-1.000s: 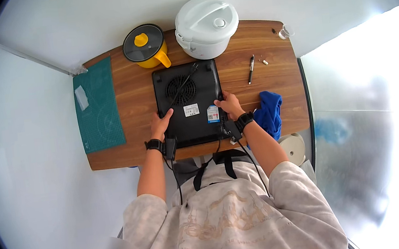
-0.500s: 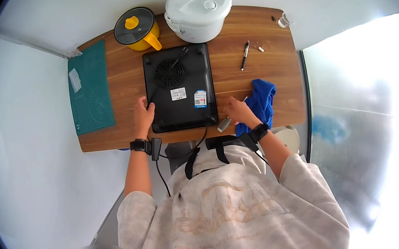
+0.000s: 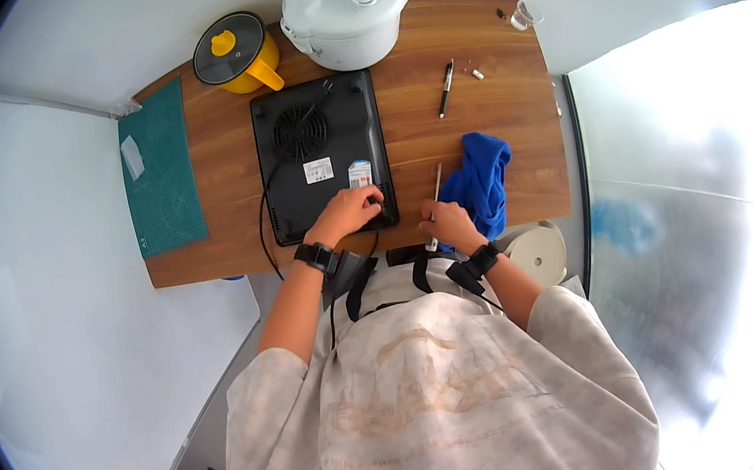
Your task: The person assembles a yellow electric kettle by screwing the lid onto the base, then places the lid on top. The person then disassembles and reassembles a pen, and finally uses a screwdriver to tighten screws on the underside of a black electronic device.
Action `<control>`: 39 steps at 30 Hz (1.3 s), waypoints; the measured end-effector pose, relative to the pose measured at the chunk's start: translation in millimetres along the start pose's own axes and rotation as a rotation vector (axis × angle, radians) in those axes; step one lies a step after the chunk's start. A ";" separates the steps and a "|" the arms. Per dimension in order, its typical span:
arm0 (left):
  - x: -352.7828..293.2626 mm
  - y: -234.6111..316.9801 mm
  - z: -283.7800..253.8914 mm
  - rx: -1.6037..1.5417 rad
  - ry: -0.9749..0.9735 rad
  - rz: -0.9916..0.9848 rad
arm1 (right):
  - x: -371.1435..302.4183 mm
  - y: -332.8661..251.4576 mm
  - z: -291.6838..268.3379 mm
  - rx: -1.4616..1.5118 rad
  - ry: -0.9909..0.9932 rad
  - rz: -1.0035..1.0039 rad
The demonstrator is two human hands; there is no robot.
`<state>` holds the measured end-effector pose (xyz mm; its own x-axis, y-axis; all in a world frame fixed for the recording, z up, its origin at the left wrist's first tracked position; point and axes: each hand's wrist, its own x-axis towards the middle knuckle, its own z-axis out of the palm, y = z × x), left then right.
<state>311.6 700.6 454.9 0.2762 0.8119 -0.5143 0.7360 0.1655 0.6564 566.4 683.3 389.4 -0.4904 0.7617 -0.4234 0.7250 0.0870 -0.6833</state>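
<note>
The left hand (image 3: 350,210) is bending over the lower right part of the black appliance (image 3: 297,198), its fingers curling; whether they are pinching anything, I cannot tell. The right hand (image 3: 450,224) is closing around a slim tool (image 3: 439,182), probably a screwdriver, whose shaft is pointing away from the person. A second ago both hands were gripping the appliance's sides; now they are parting, one staying over the underside, the other taking up the tool. That seems to be turning the work from placing the appliance to handling its underside.

The appliance is lying underside up near the front edge of the tabletop (image 3: 233,177), showing its fan grille (image 3: 300,132). A black cord (image 3: 263,225) is crossing that grille and hanging by the left edge, so it may be getting in the way. A blue cloth (image 3: 486,170) is crowding the right hand. Farther out, a pen (image 3: 447,90) is lying to the right, a green mat (image 3: 163,177) is covering the left end, and a yellow pot (image 3: 249,74) and a white cooker (image 3: 346,27) are standing behind.
</note>
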 end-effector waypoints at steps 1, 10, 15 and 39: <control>0.6 -3.1 4.5 0.000 0.023 -0.021 | -7.4 -2.6 -4.2 0.029 0.061 -0.015; -7.7 -38.0 39.7 0.204 0.085 0.148 | -95.9 -10.5 -43.1 0.100 0.085 -0.076; -19.6 -18.5 38.3 0.094 -0.097 0.090 | -114.2 -10.4 -38.1 0.111 0.008 -0.114; -32.5 -34.2 80.9 0.169 0.004 0.189 | -117.1 12.3 4.8 0.173 0.091 -0.274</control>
<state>327.5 623.2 404.5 0.4166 0.8219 -0.3884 0.7645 -0.0856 0.6389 630.4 592.1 427.7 -0.6048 0.7801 -0.1599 0.4752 0.1924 -0.8586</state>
